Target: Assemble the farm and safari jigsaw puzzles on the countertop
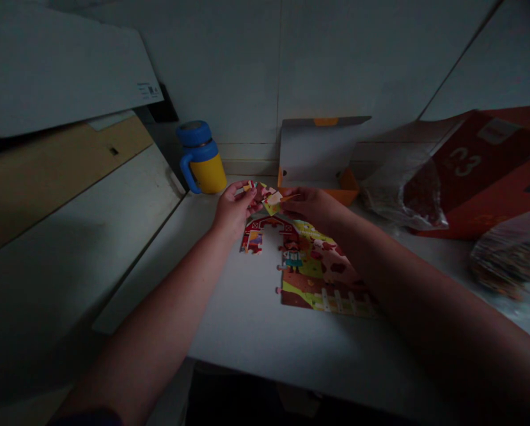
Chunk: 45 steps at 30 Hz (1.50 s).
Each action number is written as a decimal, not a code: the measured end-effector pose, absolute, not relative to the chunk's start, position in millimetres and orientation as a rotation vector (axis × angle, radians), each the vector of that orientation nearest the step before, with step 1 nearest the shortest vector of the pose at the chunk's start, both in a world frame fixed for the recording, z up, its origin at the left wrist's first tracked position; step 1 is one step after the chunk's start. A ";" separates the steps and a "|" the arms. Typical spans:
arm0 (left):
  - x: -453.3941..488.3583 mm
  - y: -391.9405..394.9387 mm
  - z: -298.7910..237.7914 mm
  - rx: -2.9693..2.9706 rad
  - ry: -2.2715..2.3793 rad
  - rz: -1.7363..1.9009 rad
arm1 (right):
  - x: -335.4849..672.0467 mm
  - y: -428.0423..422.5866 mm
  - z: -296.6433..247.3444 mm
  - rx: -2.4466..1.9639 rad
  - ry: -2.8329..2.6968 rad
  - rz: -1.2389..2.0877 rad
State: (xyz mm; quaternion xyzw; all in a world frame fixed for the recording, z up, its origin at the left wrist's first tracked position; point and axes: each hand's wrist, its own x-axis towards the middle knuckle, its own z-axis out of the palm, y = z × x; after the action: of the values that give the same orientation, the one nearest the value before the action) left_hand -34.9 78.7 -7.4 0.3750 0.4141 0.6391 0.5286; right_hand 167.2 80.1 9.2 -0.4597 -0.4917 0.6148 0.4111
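Note:
My left hand (236, 206) is closed on several puzzle pieces (259, 193), held fanned above the far side of the table. From the right, my right hand (312, 207) pinches a puzzle piece (274, 203) at the edge of that fan. Below both hands lies a partly joined jigsaw puzzle (312, 272) showing a red barn roof, a farmer figure, a cow and a white fence. A section at its left (252, 241) hangs down from the roof, with bare table between it and the farmer. My right forearm hides part of the puzzle's right side.
A blue and yellow mug (207, 168) stands at the back left. An orange box (318, 154) with its lid raised is against the wall. To the right are clear plastic bags (407, 192) and a large red box (482, 171). White panels (70, 71) crowd the left.

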 end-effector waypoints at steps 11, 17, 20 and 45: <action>-39.4 81.5 -9.9 0.886 1.029 1.572 | 164.2 68.3 15.9 -1.256 -1.617 1.695; -39.4 83.2 -12.7 0.906 1.030 1.573 | 150.7 50.0 22.4 -1.318 -1.894 1.701; -38.8 82.2 -11.9 0.915 1.034 1.565 | 137.3 37.7 23.7 -1.230 -1.942 1.779; -37.3 84.6 -13.8 0.884 1.010 1.561 | 107.3 13.6 7.0 -1.376 -2.184 1.668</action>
State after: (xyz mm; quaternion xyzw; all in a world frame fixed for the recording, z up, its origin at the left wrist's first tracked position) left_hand -37.3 84.6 -13.8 0.3680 0.4205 0.6498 0.5153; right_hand 107.3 13.6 7.0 -0.4475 -0.7101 0.5425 0.0343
